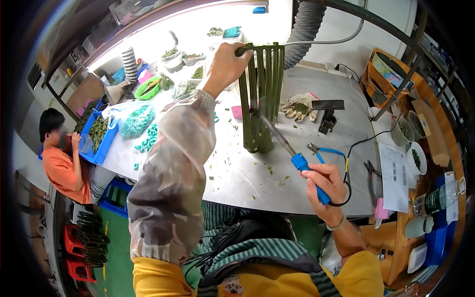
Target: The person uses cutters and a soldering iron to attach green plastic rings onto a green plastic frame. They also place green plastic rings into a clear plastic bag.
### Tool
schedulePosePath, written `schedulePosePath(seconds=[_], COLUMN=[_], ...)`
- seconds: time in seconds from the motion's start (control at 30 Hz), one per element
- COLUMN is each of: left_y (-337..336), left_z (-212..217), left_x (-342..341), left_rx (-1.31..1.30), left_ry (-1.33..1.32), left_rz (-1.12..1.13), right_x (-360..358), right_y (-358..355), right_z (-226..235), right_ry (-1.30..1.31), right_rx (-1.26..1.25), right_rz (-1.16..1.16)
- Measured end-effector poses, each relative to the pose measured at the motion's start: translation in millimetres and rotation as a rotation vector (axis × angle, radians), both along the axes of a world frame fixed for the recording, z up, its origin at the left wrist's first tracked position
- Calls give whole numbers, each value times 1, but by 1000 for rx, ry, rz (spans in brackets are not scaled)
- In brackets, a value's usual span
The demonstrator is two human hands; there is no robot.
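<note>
My left hand (226,68) grips the top edge of a tall dark-green plastic part (258,140) with long upright slats and slots. The part stands upright on the grey table (232,185). In my right hand (325,192) is a soldering iron (299,162), held by its blue handle. Its metal shaft points up and left, with the tip at the slats about mid-height; a faint haze hangs there. Blue-handled cutters (324,150) lie just above my right hand. Behind them stands a black metal bracket (326,116), beside soiled work gloves (297,108).
Green scraps dot the table. Bowls of green pieces, a lime-green basket (148,88) and a bag of teal pieces (137,121) stand left and behind. Pliers (370,180), papers (393,178) and the iron's cable lie right. Another person (67,163) sits at far left by blue trays (101,141).
</note>
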State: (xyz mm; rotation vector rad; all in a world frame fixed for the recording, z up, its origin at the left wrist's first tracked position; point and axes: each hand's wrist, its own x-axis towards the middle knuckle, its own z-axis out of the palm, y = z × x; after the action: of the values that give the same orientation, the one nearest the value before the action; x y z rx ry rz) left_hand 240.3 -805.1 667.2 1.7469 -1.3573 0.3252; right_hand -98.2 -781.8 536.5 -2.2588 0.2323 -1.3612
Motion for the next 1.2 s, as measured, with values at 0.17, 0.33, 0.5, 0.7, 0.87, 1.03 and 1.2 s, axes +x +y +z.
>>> schedulePosePath(seconds=[0.17, 0.33, 0.5, 0.7, 0.87, 1.03, 1.2], left_y=[4, 10, 19, 29, 59, 80, 96], left_z=[3, 4, 6, 0, -16, -18, -21], left_x=[-2, -3, -9, -3, 8, -4, -7], left_rx=[52, 64, 67, -12, -46, -53, -1], left_ry=[67, -27, -25, 65, 255, 350, 323], left_rz=[31, 73, 94, -46, -135, -143, -35], right_x=[-9, 12, 10, -15, -22, 6, 2], right_y=[12, 10, 2, 12, 1, -21, -2], right_z=[-11, 3, -2, -8, -18, -21, -19], right_ry=[106, -140, -125, 57, -50, -118, -112], right_rx=[4, 142, 89, 83, 78, 64, -47], right_rz=[14, 46, 96, 83, -126, -134, -155])
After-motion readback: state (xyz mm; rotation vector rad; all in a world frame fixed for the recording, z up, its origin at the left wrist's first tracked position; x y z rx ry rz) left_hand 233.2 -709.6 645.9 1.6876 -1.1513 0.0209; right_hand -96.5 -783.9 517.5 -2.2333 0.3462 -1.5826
